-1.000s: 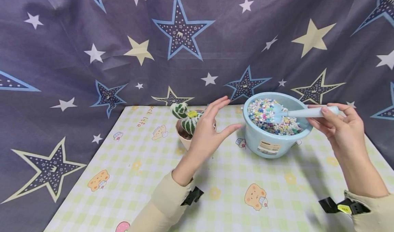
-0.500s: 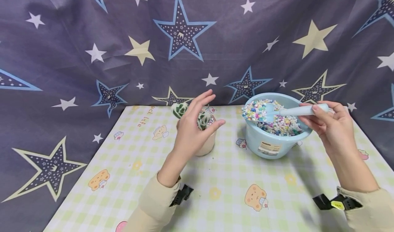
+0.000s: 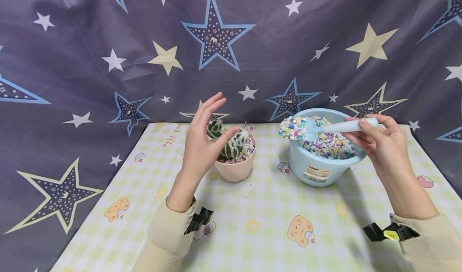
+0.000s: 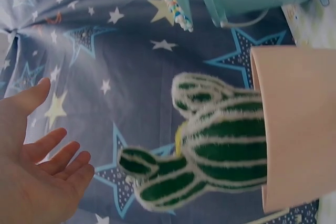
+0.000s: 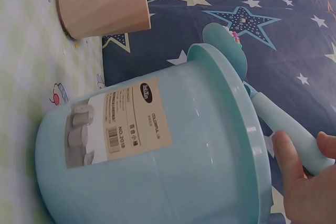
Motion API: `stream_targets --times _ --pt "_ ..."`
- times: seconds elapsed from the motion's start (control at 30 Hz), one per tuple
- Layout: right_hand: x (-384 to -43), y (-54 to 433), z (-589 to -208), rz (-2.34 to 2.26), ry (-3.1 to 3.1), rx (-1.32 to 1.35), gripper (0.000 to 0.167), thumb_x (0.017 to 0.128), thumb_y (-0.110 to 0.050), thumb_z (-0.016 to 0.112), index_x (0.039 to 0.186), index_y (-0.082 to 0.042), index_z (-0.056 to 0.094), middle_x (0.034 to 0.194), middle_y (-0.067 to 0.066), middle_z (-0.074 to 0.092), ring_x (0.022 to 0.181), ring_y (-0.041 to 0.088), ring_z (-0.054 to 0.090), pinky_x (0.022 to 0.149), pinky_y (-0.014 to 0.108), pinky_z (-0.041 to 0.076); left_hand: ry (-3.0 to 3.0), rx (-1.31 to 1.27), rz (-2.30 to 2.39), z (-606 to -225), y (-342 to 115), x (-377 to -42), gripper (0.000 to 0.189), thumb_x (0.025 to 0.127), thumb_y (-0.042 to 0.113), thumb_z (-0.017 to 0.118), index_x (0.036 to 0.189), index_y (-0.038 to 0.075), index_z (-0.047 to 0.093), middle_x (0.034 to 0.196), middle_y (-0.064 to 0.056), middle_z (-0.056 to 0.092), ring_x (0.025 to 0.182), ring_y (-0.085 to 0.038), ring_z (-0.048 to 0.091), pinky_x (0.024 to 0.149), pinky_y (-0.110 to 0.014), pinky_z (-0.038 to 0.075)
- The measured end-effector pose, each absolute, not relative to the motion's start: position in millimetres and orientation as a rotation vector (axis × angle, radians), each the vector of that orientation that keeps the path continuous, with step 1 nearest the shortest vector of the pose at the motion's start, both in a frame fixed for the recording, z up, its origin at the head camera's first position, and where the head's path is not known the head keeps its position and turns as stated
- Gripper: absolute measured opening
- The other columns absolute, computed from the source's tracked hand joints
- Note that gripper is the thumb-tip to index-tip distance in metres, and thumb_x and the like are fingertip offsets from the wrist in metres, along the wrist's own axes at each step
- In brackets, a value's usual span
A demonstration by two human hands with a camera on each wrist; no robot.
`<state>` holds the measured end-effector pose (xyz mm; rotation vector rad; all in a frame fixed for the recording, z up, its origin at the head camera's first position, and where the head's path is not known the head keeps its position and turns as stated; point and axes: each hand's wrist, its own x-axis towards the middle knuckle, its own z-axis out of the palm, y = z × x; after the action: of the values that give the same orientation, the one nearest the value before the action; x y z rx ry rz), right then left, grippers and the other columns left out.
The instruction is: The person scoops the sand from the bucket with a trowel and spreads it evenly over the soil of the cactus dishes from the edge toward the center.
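My right hand (image 3: 386, 145) grips the pale blue handle of a small plastic trowel (image 3: 348, 126). Its blade, heaped with multicoloured pebbles (image 3: 293, 128), is held over the left rim of a light blue bucket (image 3: 306, 165). More such pebbles fill part of the bucket. My left hand (image 3: 202, 141) is raised with fingers spread, in front of and left of a potted cactus (image 3: 235, 145). The left wrist view shows a gap between that hand and the green, white-ribbed cactus (image 4: 226, 145). Coloured pebbles cover part of the soil in the pink pot (image 3: 236, 171); my left hand hides its left side.
A checked tablecloth (image 3: 267, 212) with cartoon prints covers the table. Behind it hangs a dark curtain (image 3: 144, 31) with stars. The pot and bucket stand toward the back, with a strip of cloth between them. A few tiny specks lie near the pot.
My left hand has moved left, uncovering more of the pot and its pebbles. The right hand has carried the loaded trowel left, from above the bucket's middle to its left rim.
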<state>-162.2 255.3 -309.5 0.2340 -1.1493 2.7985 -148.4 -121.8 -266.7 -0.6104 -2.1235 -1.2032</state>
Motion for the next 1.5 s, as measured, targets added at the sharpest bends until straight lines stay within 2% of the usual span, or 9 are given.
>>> stream_targets --times 0.3,0.5,0.8,0.97,1.1,1.27,1.5 --pt "-165.9 246.3 -305.9 2.814 -1.209 0.216 0.015 0.096 0.010 0.054 0.106 0.000 0.050 0.097 0.024 0.076 0.086 0.032 0.076 0.078 0.039 0.061 -2.153 -0.491 -1.185 -275.0 -143.5 -153.1 0.056 0.089 0.021 0.077 0.140 0.012 0.057 0.151 -0.001 0.050 0.141 -0.015 0.045 0.116 -0.038 0.042" --pt "-169.1 240.4 -305.4 2.810 -1.261 0.233 0.016 0.096 0.008 0.056 0.107 -0.001 0.048 0.096 0.023 0.076 0.084 0.030 0.077 0.077 0.036 0.061 -2.202 -0.409 -1.199 -284.5 -157.0 -155.7 0.057 0.090 0.025 0.076 0.142 0.014 0.055 0.152 0.001 0.048 0.143 -0.015 0.042 0.119 -0.039 0.039" --pt "-174.7 231.4 -303.2 2.827 -1.337 0.187 0.019 0.095 0.004 0.059 0.108 -0.002 0.046 0.096 0.020 0.077 0.083 0.028 0.077 0.077 0.034 0.062 -2.245 -0.277 -1.258 -301.4 -178.4 -160.5 0.057 0.091 0.025 0.075 0.142 0.011 0.054 0.153 -0.003 0.048 0.145 -0.017 0.041 0.122 -0.037 0.035" --pt "-177.7 225.6 -304.7 2.849 -1.350 0.203 0.016 0.096 0.005 0.057 0.107 -0.001 0.049 0.096 0.020 0.077 0.081 0.029 0.077 0.077 0.035 0.062 -2.311 -0.210 -1.288 -313.8 -188.7 -163.2 0.062 0.092 0.021 0.073 0.147 0.007 0.047 0.152 -0.009 0.047 0.144 -0.024 0.042 0.122 -0.038 0.035" --pt "-179.8 221.4 -305.9 2.882 -1.321 0.219 0.015 0.096 0.007 0.056 0.106 -0.001 0.049 0.096 0.022 0.076 0.081 0.030 0.077 0.078 0.037 0.061 -2.398 -0.178 -1.303 -325.0 -196.3 -166.3 0.065 0.092 0.020 0.071 0.149 0.008 0.043 0.153 -0.013 0.045 0.145 -0.028 0.041 0.123 -0.041 0.034" --pt "-182.2 216.0 -306.7 2.885 -1.353 0.211 0.017 0.096 0.006 0.057 0.107 -0.002 0.047 0.096 0.020 0.077 0.082 0.029 0.077 0.078 0.036 0.061 -2.475 -0.186 -1.333 -338.9 -202.1 -170.5 0.071 0.089 0.020 0.074 0.151 0.009 0.040 0.156 -0.014 0.041 0.146 -0.031 0.038 0.124 -0.044 0.031" --pt "-184.1 209.4 -306.9 2.882 -1.404 0.188 0.019 0.096 0.004 0.059 0.108 -0.004 0.048 0.093 0.016 0.078 0.080 0.026 0.077 0.075 0.035 0.062 -2.596 -0.233 -1.369 -352.5 -201.0 -173.8 0.086 0.086 0.030 0.079 0.155 0.011 0.033 0.160 -0.010 0.034 0.150 -0.030 0.030 0.125 -0.045 0.027"
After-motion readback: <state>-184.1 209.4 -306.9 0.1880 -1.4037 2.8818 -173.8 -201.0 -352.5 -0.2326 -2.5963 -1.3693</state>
